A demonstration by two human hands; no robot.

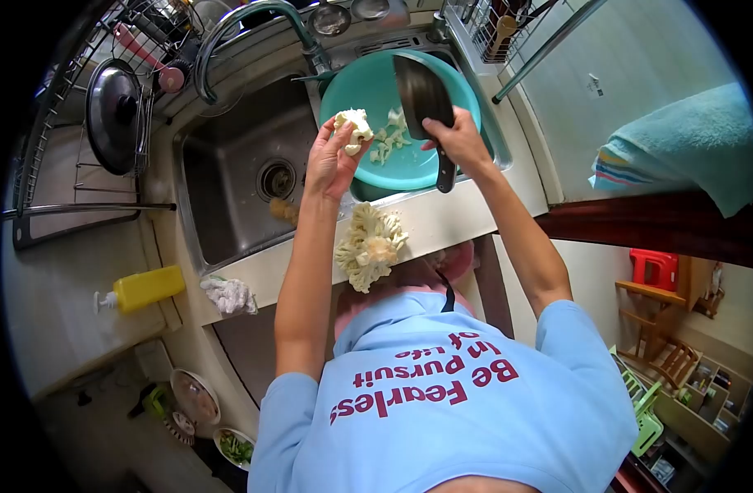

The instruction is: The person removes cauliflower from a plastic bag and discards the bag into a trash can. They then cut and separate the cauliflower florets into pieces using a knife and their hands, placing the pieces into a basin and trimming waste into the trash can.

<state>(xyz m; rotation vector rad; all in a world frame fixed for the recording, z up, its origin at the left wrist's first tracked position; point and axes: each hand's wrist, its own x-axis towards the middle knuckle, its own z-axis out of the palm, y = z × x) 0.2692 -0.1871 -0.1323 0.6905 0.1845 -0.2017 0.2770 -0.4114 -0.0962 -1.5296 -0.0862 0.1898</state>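
Observation:
My left hand pinches a cauliflower floret above the left rim of a teal basin. In my right hand is a cleaver, gripped by its dark handle with the broad blade pointing up and away over the basin. Several small cauliflower pieces lie on the basin's bottom. The larger cauliflower head rests at the counter's front edge, close to my body, its cut stem facing up. Floret and blade are apart.
The basin sits in the right sink bowl; left of it is a steel sink under a curved faucet. A yellow pump bottle and a crumpled cloth lie at the left. A pot lid leans in the dish rack. A towel hangs right.

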